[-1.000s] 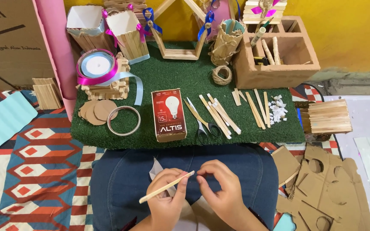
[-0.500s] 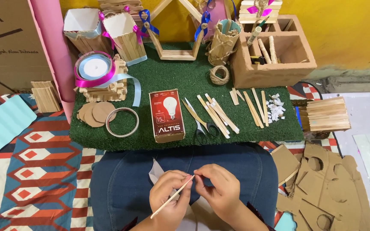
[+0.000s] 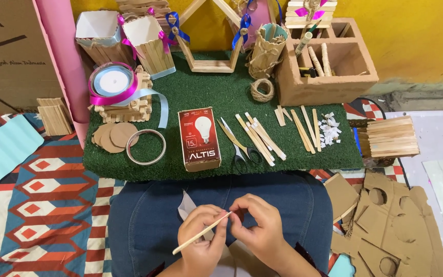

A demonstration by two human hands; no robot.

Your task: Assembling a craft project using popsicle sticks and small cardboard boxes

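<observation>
Over my lap in blue jeans, my left hand (image 3: 201, 237) pinches a flat wooden craft stick (image 3: 195, 237) that slants down to the left. My right hand (image 3: 260, 225) touches the stick's upper end with thumb and forefinger closed on something small and pale, too small to identify. A white scrap of paper (image 3: 185, 204) lies on my thigh just behind the left hand.
On a green turf mat (image 3: 190, 113) ahead lie a red bulb box (image 3: 199, 138), scissors (image 3: 241, 150), loose craft sticks (image 3: 260, 136), a tape ring (image 3: 145, 146), cardboard discs (image 3: 114, 136), ribbon spools (image 3: 113, 83) and twine (image 3: 262, 90). A brown compartment box (image 3: 329, 66) stands at back right; cut cardboard (image 3: 390, 225) lies at right.
Both hands have shifted slightly lower and closer together. The stick has tilted a little steeper, with the right fingertips still at its upper end.
</observation>
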